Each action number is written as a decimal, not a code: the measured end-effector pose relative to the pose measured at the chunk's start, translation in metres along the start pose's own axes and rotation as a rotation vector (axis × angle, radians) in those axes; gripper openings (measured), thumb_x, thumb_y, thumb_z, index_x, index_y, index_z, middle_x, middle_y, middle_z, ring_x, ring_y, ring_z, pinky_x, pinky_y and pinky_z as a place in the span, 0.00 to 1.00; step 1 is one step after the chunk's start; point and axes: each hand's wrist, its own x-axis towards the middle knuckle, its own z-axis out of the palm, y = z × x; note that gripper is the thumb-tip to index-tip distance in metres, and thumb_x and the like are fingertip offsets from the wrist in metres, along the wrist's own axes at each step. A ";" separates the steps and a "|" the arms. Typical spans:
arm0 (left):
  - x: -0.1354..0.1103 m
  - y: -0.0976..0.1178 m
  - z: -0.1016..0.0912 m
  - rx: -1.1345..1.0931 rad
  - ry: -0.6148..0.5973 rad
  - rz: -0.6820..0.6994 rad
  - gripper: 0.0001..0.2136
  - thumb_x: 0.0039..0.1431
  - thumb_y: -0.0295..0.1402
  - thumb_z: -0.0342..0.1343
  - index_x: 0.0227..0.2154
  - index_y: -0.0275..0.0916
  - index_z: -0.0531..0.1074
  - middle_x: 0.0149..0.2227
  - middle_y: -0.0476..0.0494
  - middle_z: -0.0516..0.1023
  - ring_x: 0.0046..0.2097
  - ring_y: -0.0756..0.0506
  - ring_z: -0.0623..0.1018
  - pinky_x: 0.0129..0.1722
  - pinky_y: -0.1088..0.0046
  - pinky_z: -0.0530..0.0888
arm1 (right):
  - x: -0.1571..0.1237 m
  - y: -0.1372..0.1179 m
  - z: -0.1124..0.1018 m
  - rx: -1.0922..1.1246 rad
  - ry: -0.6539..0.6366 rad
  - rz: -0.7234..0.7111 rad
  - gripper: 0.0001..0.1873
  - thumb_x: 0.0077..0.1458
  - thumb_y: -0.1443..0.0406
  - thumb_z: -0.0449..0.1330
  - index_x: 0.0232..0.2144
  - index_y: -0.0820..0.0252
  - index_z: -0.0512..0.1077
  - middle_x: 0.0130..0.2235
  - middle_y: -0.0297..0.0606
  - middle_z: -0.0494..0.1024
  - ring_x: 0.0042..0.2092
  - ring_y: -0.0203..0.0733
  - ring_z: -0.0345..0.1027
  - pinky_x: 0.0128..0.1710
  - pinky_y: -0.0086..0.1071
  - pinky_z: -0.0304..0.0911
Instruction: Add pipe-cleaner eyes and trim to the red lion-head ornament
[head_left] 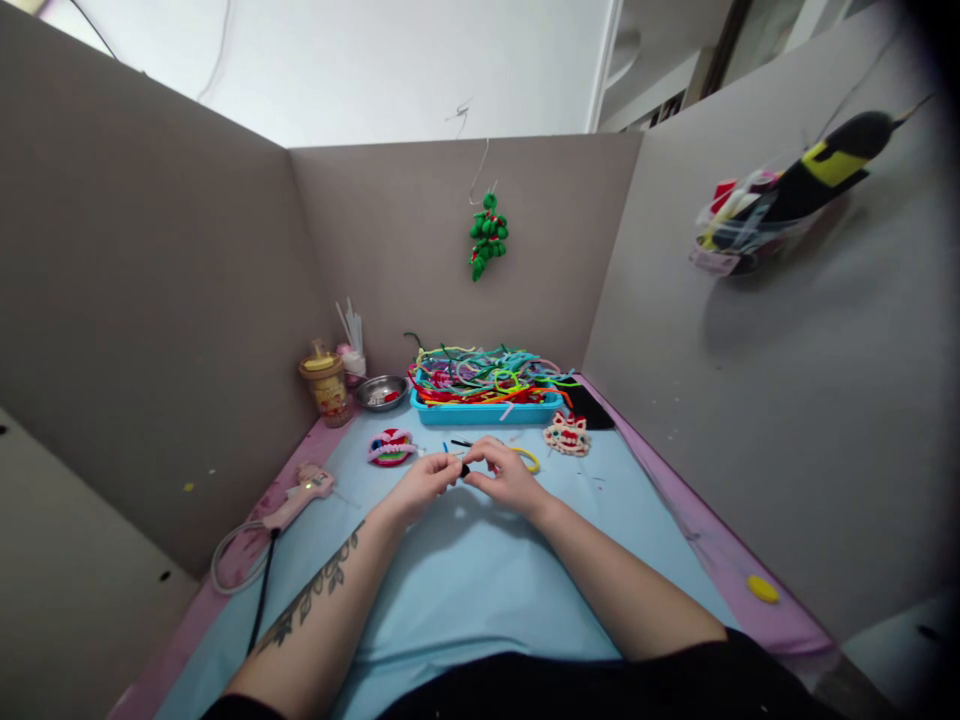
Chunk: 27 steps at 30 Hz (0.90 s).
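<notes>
My left hand (429,482) and my right hand (511,478) meet over the middle of the table. A small black fuzzy piece (464,470) is pinched between their fingertips; it looks like bent pipe cleaner, but fingers hide much of it. Just beyond them lie a short black strip (461,443) and a blue bit. A yellow loop (529,459), perhaps a scissor handle, shows partly behind my right hand. Left of the hands is a pink, red and green pipe-cleaner piece (391,447); to the right sits a cream and red one (568,436).
A blue tray (487,413) heaped with coloured pipe cleaners (495,372) stands at the back. Beside it are a metal bowl (382,393) and a lidded cup (327,388). A pink glue gun (301,497) with its cord lies left. Grey panels (465,300) enclose three sides.
</notes>
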 end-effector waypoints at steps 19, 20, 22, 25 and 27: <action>-0.001 0.002 0.007 -0.027 0.007 -0.079 0.19 0.50 0.49 0.55 0.25 0.35 0.67 0.23 0.52 0.64 0.25 0.54 0.59 0.24 0.77 0.55 | -0.002 0.006 0.005 -0.119 -0.005 -0.156 0.06 0.50 0.67 0.61 0.33 0.57 0.70 0.33 0.37 0.74 0.39 0.42 0.66 0.43 0.38 0.59; -0.001 0.003 0.006 -0.037 0.013 -0.085 0.19 0.50 0.49 0.55 0.26 0.34 0.68 0.24 0.51 0.64 0.25 0.53 0.60 0.24 0.76 0.55 | -0.002 0.006 0.005 -0.115 0.005 -0.151 0.05 0.50 0.67 0.61 0.33 0.57 0.70 0.33 0.36 0.74 0.39 0.42 0.66 0.43 0.38 0.59; -0.001 0.004 0.006 -0.056 0.028 -0.083 0.19 0.49 0.50 0.55 0.27 0.34 0.69 0.24 0.51 0.65 0.25 0.53 0.60 0.24 0.76 0.55 | -0.002 0.006 0.005 -0.105 0.026 -0.138 0.05 0.50 0.67 0.61 0.32 0.57 0.70 0.32 0.36 0.73 0.38 0.42 0.66 0.42 0.38 0.59; -0.001 0.006 0.005 -0.063 0.037 -0.067 0.18 0.46 0.48 0.58 0.23 0.35 0.67 0.22 0.52 0.64 0.24 0.54 0.58 0.23 0.76 0.53 | -0.002 0.008 0.006 -0.098 0.044 -0.124 0.05 0.49 0.66 0.62 0.31 0.56 0.70 0.32 0.37 0.73 0.38 0.43 0.66 0.41 0.37 0.60; -0.002 0.008 0.006 -0.053 0.039 -0.057 0.18 0.44 0.46 0.60 0.21 0.35 0.67 0.21 0.53 0.62 0.23 0.54 0.58 0.23 0.76 0.53 | -0.002 0.009 0.006 -0.098 0.043 -0.124 0.05 0.49 0.66 0.62 0.31 0.56 0.70 0.32 0.37 0.73 0.38 0.43 0.65 0.41 0.37 0.60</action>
